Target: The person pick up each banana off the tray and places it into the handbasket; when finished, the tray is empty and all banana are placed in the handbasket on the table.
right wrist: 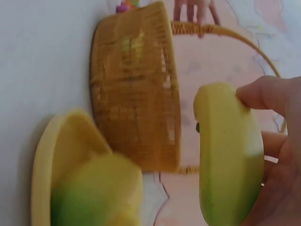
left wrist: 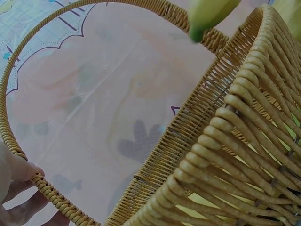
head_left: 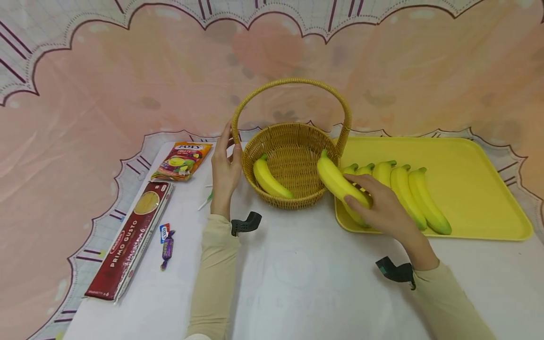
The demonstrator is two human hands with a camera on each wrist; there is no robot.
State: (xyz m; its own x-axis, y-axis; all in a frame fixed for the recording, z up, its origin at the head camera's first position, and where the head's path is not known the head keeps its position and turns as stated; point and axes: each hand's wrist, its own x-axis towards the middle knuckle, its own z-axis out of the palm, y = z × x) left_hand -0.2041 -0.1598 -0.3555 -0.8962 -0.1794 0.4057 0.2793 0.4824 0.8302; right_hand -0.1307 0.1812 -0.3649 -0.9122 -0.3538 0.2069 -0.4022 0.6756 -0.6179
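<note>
A round wicker basket [head_left: 297,202] with a tall arched handle stands at the back middle of the table. One yellow banana [head_left: 270,180] lies inside it, along the left wall. My left hand [head_left: 226,171] grips the left foot of the handle [left wrist: 59,201], thumb on one side and fingers on the other. In my right hand [head_left: 384,205] is another banana [right wrist: 230,155], held between thumb and fingers, its stem end overlapping the basket's right rim in the head view. Beneath and beside that hand, several bananas [head_left: 420,198] lie in a row on a yellow tray [head_left: 480,189].
The tray's left edge adjoins the basket. On the left of the table are an orange candy bag [head_left: 182,161], a long red spaghetti pack [head_left: 131,241], a small purple-wrapped candy [head_left: 167,250] and a green-and-white stick [head_left: 207,200]. A patterned cloth [head_left: 170,85] hangs behind.
</note>
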